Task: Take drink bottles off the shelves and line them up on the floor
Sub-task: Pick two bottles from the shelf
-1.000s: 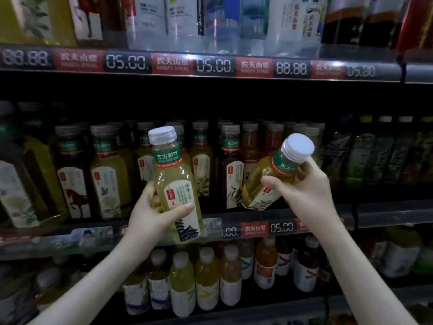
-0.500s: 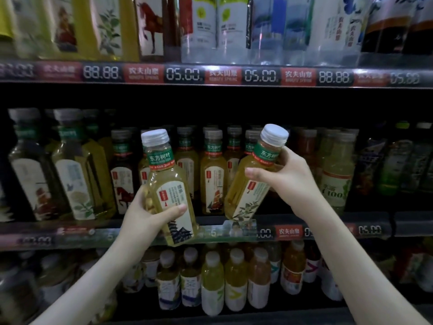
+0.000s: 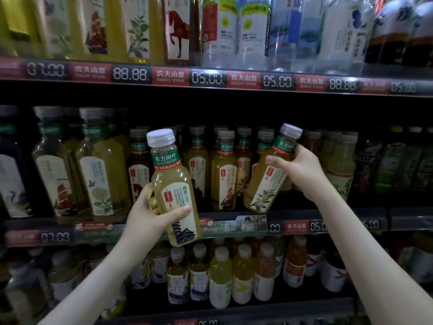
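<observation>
My left hand [image 3: 150, 214] grips a pale green tea bottle [image 3: 173, 184] with a white cap and a pagoda label, held nearly upright in front of the middle shelf. My right hand [image 3: 302, 170] grips a second yellow-green tea bottle [image 3: 267, 179] by its neck and shoulder. That bottle tilts right at the top, and its base hangs just above the middle shelf's front edge [image 3: 234, 227]. Both arms reach up from the bottom of the view.
The middle shelf holds several more tea bottles [image 3: 225, 170] in rows behind my hands. Taller bottles [image 3: 100, 165] stand at the left. An upper shelf [image 3: 210, 78] with price tags carries large bottles. A lower shelf holds small juice bottles [image 3: 220, 275].
The view has shifted right, so the shelves slid left in frame. My right hand has lowered its bottle toward the shelf edge and less steeply tilted. The left bottle stays gripped, a little more upright.
</observation>
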The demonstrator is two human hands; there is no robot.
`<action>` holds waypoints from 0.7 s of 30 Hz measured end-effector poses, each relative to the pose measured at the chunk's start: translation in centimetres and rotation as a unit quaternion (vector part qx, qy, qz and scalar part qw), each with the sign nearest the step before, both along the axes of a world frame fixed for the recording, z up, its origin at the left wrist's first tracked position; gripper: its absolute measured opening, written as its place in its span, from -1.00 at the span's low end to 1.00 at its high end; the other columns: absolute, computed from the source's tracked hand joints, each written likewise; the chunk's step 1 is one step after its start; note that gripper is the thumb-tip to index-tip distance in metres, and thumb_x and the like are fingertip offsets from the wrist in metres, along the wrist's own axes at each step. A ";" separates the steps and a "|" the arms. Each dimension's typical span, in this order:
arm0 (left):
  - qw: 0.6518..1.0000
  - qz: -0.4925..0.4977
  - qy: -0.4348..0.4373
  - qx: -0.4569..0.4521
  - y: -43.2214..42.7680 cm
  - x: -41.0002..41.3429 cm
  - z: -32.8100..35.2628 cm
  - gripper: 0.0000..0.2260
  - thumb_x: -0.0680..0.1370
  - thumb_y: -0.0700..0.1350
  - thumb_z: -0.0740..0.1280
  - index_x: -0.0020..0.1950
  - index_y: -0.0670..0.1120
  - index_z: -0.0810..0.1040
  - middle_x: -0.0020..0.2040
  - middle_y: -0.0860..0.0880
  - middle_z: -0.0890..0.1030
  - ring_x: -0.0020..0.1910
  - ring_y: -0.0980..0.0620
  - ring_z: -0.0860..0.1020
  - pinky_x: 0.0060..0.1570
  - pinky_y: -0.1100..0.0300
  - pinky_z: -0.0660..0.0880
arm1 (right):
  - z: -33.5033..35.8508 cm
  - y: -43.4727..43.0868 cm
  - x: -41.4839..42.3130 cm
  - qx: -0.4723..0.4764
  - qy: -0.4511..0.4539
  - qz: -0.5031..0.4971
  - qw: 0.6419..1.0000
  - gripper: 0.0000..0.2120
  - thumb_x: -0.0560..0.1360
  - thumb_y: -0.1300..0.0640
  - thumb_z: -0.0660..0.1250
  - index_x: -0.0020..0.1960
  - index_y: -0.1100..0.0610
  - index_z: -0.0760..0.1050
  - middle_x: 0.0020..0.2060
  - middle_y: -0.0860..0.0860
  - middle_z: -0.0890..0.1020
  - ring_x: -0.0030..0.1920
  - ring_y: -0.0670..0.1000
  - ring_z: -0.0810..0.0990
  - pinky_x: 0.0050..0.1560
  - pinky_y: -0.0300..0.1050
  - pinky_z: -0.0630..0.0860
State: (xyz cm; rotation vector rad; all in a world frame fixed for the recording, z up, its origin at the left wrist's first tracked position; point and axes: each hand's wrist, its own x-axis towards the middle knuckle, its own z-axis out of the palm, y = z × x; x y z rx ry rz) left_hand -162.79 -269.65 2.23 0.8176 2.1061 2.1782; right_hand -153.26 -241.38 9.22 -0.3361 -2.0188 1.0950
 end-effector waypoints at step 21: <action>0.999 -0.014 -0.029 -0.004 -2.5 0.2 -0.2 -0.46 0.22 -0.10 0.54 0.15 0.07 0.46 -0.05 0.09 0.68 -0.06 0.15 0.65 -0.14 0.22 0.55 | 0.1 -2.2 -2.3 0.045 -0.040 0.013 0.998 -0.55 0.42 0.06 0.47 0.24 0.11 0.42 0.03 -0.04 0.56 0.00 -0.06 0.53 -0.12 -0.22 0.42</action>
